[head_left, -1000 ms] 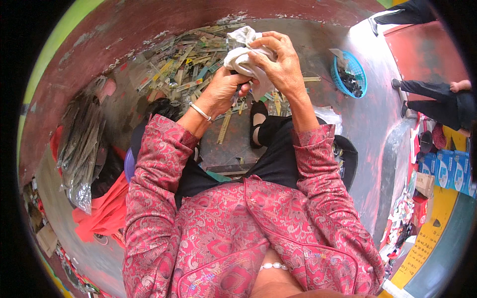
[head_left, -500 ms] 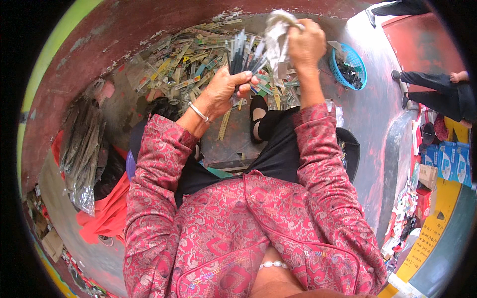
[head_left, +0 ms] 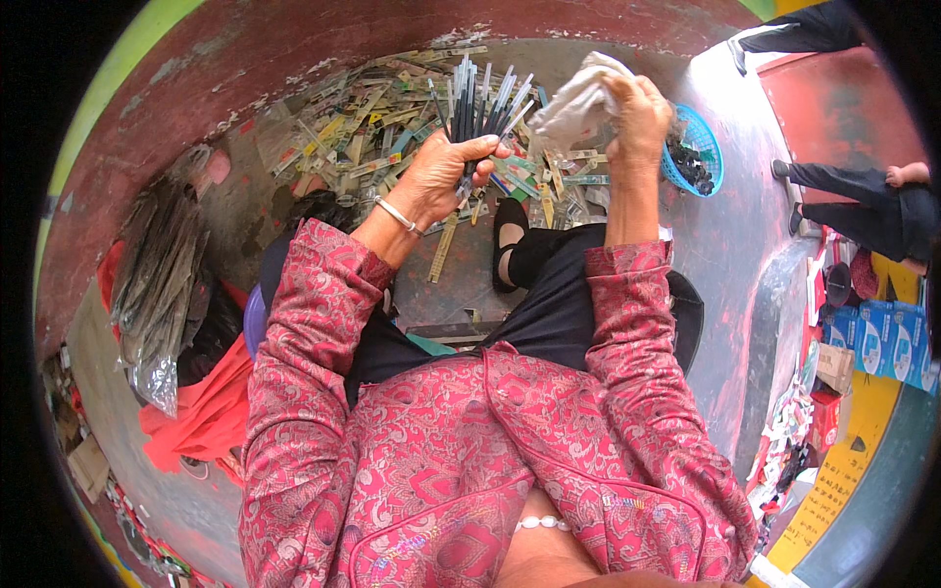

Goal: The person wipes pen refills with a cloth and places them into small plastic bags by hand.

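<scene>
My left hand (head_left: 441, 176) is closed round a bundle of thin dark sticks with pale, clear ends (head_left: 480, 106), which fan upward out of the fist. To its right, my right hand (head_left: 642, 120) grips a crumpled white cloth (head_left: 580, 98) that hangs toward the bundle without touching it. Beyond both hands, a heap of flat printed strips (head_left: 368, 127) in yellow, green and clear plastic is spread over the floor. One yellow strip (head_left: 443, 251) lies apart, below my left wrist.
A blue plastic basket (head_left: 715, 147) with small black pieces stands right of my right hand. Plastic-wrapped dark bundles (head_left: 157, 265) and red cloth (head_left: 211, 397) lie at the left. Another person's legs (head_left: 833, 181) and blue packages (head_left: 887, 338) show at the right.
My right hand has moved right and downward with the cloth, away from the bundle. The left hand keeps its hold, and the sticks are now seen more clearly spread.
</scene>
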{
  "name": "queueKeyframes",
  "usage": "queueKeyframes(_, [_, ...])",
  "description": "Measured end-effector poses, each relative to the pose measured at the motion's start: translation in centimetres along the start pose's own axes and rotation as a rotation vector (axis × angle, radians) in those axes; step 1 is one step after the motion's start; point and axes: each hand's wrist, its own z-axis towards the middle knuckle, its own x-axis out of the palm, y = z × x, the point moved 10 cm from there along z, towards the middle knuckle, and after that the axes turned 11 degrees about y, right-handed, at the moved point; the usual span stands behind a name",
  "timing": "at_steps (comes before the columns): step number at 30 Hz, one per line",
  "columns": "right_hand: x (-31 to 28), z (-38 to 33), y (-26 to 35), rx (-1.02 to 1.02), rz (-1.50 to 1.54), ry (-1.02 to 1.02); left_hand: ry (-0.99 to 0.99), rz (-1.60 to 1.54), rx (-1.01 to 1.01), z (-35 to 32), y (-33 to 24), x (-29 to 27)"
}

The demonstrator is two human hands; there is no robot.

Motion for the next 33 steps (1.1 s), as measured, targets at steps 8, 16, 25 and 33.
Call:
queueKeyframes(8, [10.8, -3.7, 2.0, -0.391, -1.137, 0.145, -0.029, 0.284, 0.005, -0.4, 0.3, 0.4])
queueKeyframes(16, [-1.8, 1.1, -2.3, 0.057, -0.116, -0.098, 0.077, 0.160, 0.054, -0.6, -1.3, 1.8])
queueKeyframes(25, [4.6, -2.6, -3.0, 0.478, 0.188, 0.348, -0.017, 0.355, 0.172, -0.7, -2.6, 0.4])
queueKeyframes(33, [8.3, -2.0, -4.1, 0.329, -0.031, 0.494, 0.064, 0.602, 0.149, -0.4, -2.0, 1.8])
